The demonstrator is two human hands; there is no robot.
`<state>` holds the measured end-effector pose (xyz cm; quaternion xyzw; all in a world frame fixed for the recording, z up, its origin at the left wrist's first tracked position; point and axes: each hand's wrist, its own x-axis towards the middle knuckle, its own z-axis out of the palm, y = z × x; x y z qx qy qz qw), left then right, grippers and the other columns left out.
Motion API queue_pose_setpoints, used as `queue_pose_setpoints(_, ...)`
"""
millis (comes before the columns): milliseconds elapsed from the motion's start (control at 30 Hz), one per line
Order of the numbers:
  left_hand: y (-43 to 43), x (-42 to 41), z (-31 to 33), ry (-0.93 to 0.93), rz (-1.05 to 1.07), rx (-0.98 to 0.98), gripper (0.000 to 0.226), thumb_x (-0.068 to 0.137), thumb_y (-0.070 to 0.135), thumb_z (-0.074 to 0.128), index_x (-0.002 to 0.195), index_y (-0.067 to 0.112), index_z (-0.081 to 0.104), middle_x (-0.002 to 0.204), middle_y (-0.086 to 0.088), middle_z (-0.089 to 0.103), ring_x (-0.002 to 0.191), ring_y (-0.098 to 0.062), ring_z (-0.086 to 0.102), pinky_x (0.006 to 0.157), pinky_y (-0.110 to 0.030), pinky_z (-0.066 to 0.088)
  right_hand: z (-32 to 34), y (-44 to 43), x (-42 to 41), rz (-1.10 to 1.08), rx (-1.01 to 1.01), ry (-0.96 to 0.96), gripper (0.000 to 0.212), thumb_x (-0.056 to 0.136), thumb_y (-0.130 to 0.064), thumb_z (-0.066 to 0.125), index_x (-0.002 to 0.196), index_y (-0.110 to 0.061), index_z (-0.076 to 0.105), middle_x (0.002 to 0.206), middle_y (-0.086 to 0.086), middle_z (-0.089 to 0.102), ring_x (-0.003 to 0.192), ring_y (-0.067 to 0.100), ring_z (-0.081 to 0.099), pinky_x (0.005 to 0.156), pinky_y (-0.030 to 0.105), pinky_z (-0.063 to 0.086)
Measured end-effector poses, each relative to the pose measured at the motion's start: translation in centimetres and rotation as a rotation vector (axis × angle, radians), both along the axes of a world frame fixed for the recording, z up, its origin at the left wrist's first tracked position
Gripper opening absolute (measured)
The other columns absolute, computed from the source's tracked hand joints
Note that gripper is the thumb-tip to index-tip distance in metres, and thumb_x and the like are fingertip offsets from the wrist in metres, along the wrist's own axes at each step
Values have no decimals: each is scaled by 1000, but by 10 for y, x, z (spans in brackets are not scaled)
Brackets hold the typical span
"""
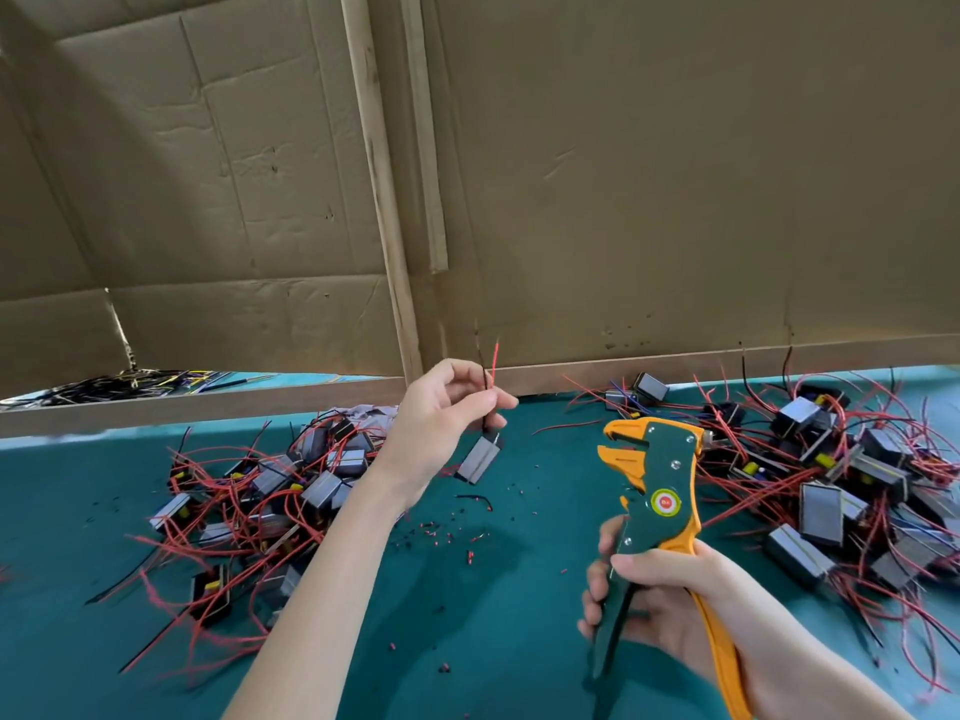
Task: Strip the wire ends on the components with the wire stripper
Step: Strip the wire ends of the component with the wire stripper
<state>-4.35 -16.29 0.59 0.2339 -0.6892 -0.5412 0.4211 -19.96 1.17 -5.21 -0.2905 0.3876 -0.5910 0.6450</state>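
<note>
My left hand (444, 413) pinches the red and black wires of one small grey component (479, 458), which hangs below my fingers above the green mat. The red wire end (495, 358) sticks up above my fingertips. My right hand (660, 600) grips the handles of the green and orange wire stripper (655, 475), held upright with its jaws (621, 444) apart and pointing left, a short way right of the hanging component. Jaws and wires are not touching.
A pile of components with red and black wires (270, 506) lies at the left, another pile (841, 485) at the right. Bits of stripped insulation (447, 537) dot the green mat (493, 641). Cardboard walls (675, 174) and a wooden rail (208, 405) close the back.
</note>
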Motion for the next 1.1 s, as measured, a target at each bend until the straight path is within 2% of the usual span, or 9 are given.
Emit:
queue_pose_setpoints(200, 27, 1, 18, -44, -122, -55, 15, 93, 2, 55, 91, 14, 63, 87, -6, 74, 58, -10, 47, 65, -20, 47, 6, 3, 1, 69, -88, -8, 34, 54, -4, 75, 82, 1, 58, 71, 30, 54, 63, 42, 58, 64, 52, 54)
queue_pose_setpoints(333, 42, 4, 27, -66, -198, -56, 4, 88, 18, 64, 90, 20, 67, 79, -5, 73, 54, -10, 44, 58, -16, 44, 8, 5, 0, 93, -145, -13, 35, 57, -3, 74, 86, 2, 55, 71, 30, 55, 64, 42, 58, 66, 53, 54)
queue_pose_setpoints(400, 46, 5, 31, -79, -219, -55, 11, 83, 27, 68, 90, 20, 71, 74, -3, 72, 54, -9, 44, 54, -13, 41, 8, 5, 1, 107, -161, -10, 36, 58, -4, 74, 87, 3, 54, 71, 30, 55, 64, 42, 58, 67, 53, 53)
queue_pose_setpoints(567, 52, 1, 31, -168, -195, -93, 7, 80, 25, 70, 75, 24, 74, 63, 3, 67, 59, -7, 50, 58, -13, 43, 6, 6, -2, 145, -208, 9, 38, 63, -5, 73, 92, 3, 49, 72, 29, 57, 66, 42, 59, 70, 53, 53)
queue_pose_setpoints(700, 55, -2, 29, -210, -181, -80, 9, 78, 26, 71, 69, 28, 72, 60, 6, 62, 59, -7, 52, 58, -15, 42, 6, 6, -5, 204, -266, 30, 44, 69, -11, 82, 95, 1, 49, 76, 27, 59, 71, 40, 60, 75, 52, 52)
queue_pose_setpoints(833, 58, -5, 28, -244, -199, -64, 8, 75, 30, 70, 68, 28, 70, 57, 8, 57, 57, -8, 48, 55, -16, 39, 5, 8, -5, 237, -310, 94, 22, 76, -13, 79, 91, -9, 63, 78, 24, 62, 74, 39, 62, 77, 52, 52)
queue_pose_setpoints(1000, 58, -5, 29, -239, -250, -55, 20, 85, 14, 71, 67, 24, 69, 56, 10, 53, 51, -6, 44, 51, -12, 37, 5, 8, -6, 238, -301, 132, 19, 78, -14, 78, 89, -9, 63, 78, 24, 62, 74, 39, 62, 78, 53, 51)
queue_pose_setpoints(1100, 57, -3, 30, -252, -260, -65, 18, 82, 16, 73, 66, 24, 70, 57, 8, 53, 53, -7, 43, 51, -13, 36, 7, 10, -6, 233, -287, 167, 20, 79, -16, 77, 86, -8, 61, 75, 23, 61, 72, 38, 61, 77, 52, 50)
